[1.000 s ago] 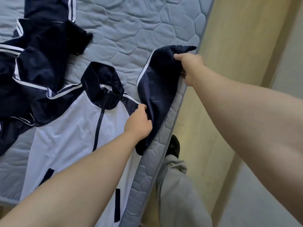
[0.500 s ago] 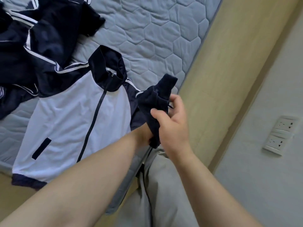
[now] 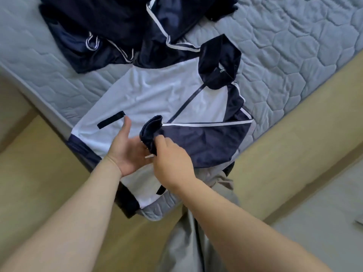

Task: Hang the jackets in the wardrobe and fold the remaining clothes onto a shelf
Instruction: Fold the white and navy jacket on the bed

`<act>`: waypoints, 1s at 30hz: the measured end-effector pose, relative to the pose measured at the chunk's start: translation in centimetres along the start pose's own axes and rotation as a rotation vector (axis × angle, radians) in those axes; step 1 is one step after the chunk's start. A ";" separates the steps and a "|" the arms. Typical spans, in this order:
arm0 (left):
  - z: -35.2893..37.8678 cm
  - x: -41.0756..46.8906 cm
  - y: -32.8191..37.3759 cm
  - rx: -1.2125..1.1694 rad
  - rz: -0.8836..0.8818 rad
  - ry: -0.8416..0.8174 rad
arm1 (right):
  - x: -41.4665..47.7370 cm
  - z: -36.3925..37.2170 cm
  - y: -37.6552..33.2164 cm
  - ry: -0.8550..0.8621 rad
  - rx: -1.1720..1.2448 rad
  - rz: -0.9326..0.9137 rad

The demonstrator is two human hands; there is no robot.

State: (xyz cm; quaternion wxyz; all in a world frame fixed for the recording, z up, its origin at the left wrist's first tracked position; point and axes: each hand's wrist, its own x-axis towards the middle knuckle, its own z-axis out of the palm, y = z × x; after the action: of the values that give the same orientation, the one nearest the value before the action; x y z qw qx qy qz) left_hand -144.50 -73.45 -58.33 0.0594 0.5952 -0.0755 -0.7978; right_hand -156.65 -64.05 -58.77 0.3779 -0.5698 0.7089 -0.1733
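On my feed the white-and-navy zip jacket (image 3: 157, 95) lies front up on the grey quilted mattress (image 3: 294, 46). Its dark collar (image 3: 220, 59) points to the upper right and its navy hem band (image 3: 78, 146) sits at the mattress edge on the near left. One navy sleeve (image 3: 200, 138), edged with a white stripe, is folded across the jacket's lower front and reaches from the right shoulder towards the middle.

The right grip (image 3: 170, 160) is clenched on the sleeve cuff (image 3: 152, 130), with thumb and fingers pinching the bunched dark fabric just above the white front. The left grip (image 3: 125, 148) is released, palm up and thumb (image 3: 126, 124) spread. It lies beside and partly under the cuff. I cannot tell whether its fingers touch the fabric, since the right one covers them.

A narrow navy pocket welt (image 3: 111, 122) shows on the white panel just beyond the left thumb. A heap of dark navy clothes (image 3: 117, 26) with white piping lies further up the mattress, touching the jacket's far shoulder. Below the forearms I see grey trousers (image 3: 196, 242).
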 end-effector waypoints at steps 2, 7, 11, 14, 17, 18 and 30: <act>-3.9 0.0 0.7 0.132 0.049 0.029 | 0.4 3.5 -1.8 -0.129 -0.144 -0.127; -12.2 1.3 0.6 0.275 0.105 0.482 | 0.3 9.2 -3.9 -0.420 -0.200 -0.350; -16.9 3.4 -1.7 0.362 0.176 0.798 | 0.5 9.9 -1.2 -0.529 -0.313 -0.220; -17.6 4.6 -4.1 0.326 0.138 0.911 | 1.3 8.2 3.0 -0.516 -0.338 -0.023; -17.3 5.5 -6.6 0.243 0.099 0.972 | 2.5 5.3 7.9 -0.340 -0.299 0.249; -17.0 5.9 -7.4 0.245 0.105 1.010 | 3.0 4.2 9.6 -0.268 -0.269 0.340; -4.5 12.7 -13.1 -0.088 -0.032 1.167 | 14.4 -6.6 19.9 -0.145 -0.397 0.281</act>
State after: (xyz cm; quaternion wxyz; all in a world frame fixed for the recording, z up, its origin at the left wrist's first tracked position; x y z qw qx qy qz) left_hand -143.90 -63.21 -74.01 0.1041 0.9341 0.0120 -0.3413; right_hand -175.88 -72.98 -72.78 0.3290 -0.5397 0.7722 0.0650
